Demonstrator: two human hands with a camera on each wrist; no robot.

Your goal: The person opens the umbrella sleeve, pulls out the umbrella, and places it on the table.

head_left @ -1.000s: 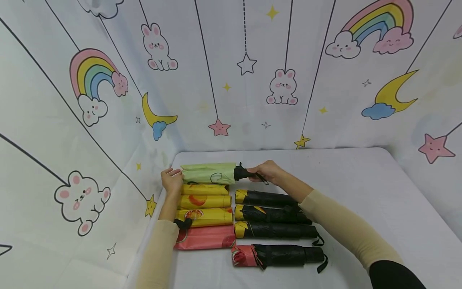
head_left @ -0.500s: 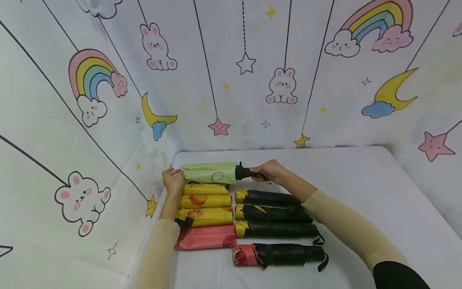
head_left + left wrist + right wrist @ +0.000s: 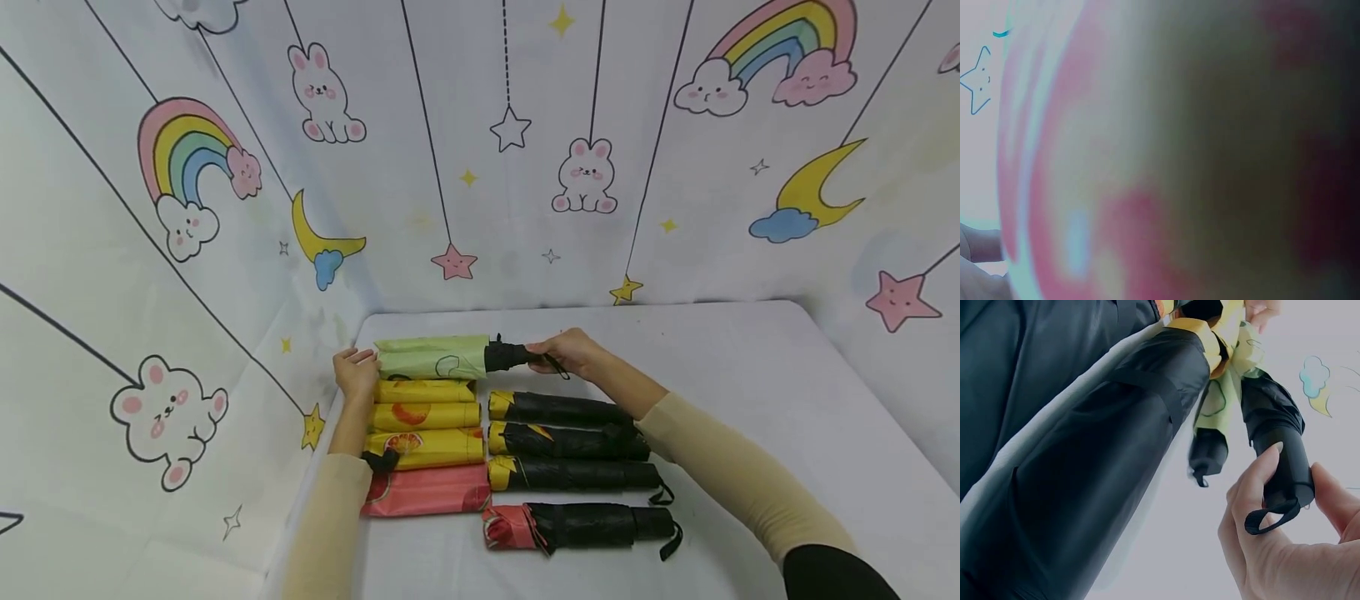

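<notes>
A folded light-green umbrella (image 3: 427, 358) lies across the far left of the table. Its black handle (image 3: 1285, 465) with a loop strap is pinched between the thumb and fingers of my right hand (image 3: 568, 352). At the umbrella's other end, my left hand (image 3: 356, 372) touches it with fingers extended. A second green umbrella (image 3: 1213, 406) with a black handle shows beside the held one in the right wrist view. In the left wrist view a blurred pink and pale surface (image 3: 1135, 231) hides most of the scene; fingers (image 3: 982, 244) show at the lower left.
Several yellow fruit-print umbrellas (image 3: 427, 417) and a red one (image 3: 431, 492) lie in a column nearer me. To their right lie several mostly black folded umbrellas (image 3: 581, 476), one red-tipped (image 3: 600, 527). A white table (image 3: 750, 375) meets a cartoon-print curtain (image 3: 465, 208).
My right hand has shifted slightly to the right along the black handle. My left hand and the green umbrella stay nearly in place.
</notes>
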